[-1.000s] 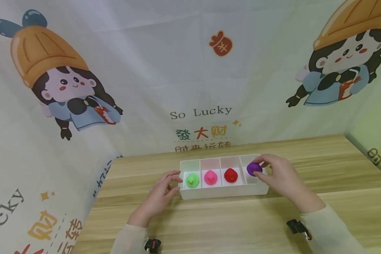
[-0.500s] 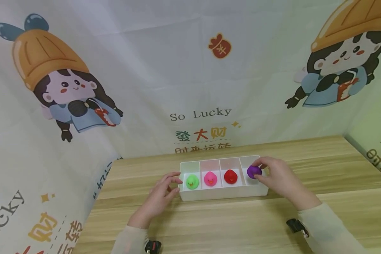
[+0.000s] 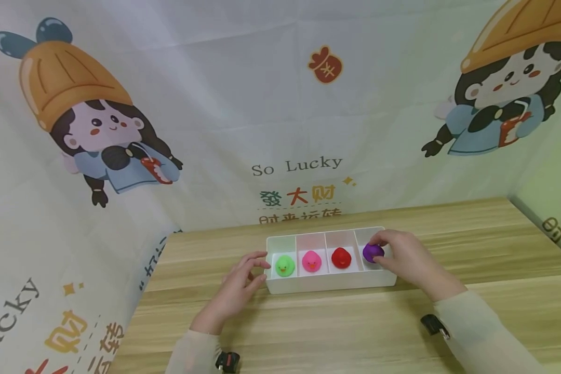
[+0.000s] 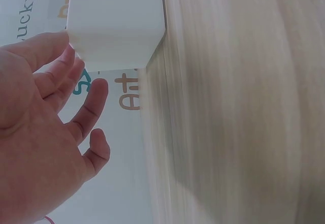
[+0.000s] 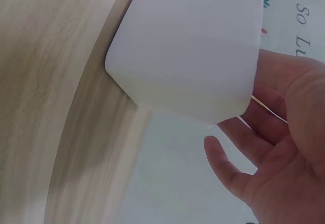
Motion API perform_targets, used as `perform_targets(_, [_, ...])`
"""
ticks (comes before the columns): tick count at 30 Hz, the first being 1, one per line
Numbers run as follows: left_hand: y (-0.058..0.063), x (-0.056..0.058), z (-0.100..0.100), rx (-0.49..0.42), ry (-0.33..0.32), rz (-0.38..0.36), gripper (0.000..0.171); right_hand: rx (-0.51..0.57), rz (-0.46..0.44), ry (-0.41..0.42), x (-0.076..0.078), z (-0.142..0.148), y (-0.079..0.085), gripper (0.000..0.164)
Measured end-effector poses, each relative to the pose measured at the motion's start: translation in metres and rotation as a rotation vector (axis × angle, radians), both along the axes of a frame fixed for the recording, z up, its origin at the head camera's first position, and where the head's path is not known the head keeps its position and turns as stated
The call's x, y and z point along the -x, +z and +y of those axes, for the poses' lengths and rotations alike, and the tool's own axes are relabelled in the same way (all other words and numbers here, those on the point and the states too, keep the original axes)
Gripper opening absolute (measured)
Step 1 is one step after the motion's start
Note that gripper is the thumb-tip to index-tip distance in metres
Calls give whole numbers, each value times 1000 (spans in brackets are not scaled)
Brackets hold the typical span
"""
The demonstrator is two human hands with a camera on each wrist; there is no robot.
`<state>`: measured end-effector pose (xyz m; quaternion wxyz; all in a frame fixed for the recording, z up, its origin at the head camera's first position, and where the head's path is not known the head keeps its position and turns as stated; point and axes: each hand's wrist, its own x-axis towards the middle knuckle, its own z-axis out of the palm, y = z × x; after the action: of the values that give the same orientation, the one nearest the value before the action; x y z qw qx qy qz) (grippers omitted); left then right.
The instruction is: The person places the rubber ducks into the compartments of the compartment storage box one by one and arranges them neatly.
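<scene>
A white box [image 3: 329, 283] with a row of compartments stands on the table. From left to right it holds a green rubber duck [image 3: 284, 266], a pink one [image 3: 311, 262] and a red one [image 3: 341, 258], each in its own compartment. My right hand [image 3: 409, 259] pinches a purple rubber duck [image 3: 372, 253] between thumb and fingers, down inside the rightmost compartment. The box wall hides that duck in the right wrist view. At the box's left end, my left hand [image 3: 239, 285] has its relaxed fingertips right at the rim; the left wrist view shows these fingers loosely spread.
Wood-grain tabletop [image 3: 336, 332] surrounds the box on all sides. Behind it hangs a pale cloth backdrop [image 3: 243, 93] with cartoon figures and lettering, which also covers the left and right sides. A small black device [image 3: 433, 325] sits at the right wrist.
The purple duck has gone slightly lower into the rightmost compartment, with my right hand still pinching it. My left hand stays at the box's left end.
</scene>
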<state>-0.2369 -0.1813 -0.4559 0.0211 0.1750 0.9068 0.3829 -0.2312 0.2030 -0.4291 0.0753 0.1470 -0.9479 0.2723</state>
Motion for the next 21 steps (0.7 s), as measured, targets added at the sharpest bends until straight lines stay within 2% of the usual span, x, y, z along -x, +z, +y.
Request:
perform_targets(5, [0,0,1,4,8,-2,16,-54,-3,33,5,-1,-2,21])
perform_targets(14, [0,1,2,13,8,2,17,-161,-36,18,14,-2,-4,20])
perform_targets(21, [0,0,0,14,4,3,17,-198,1,40,16,-3,-2,22])
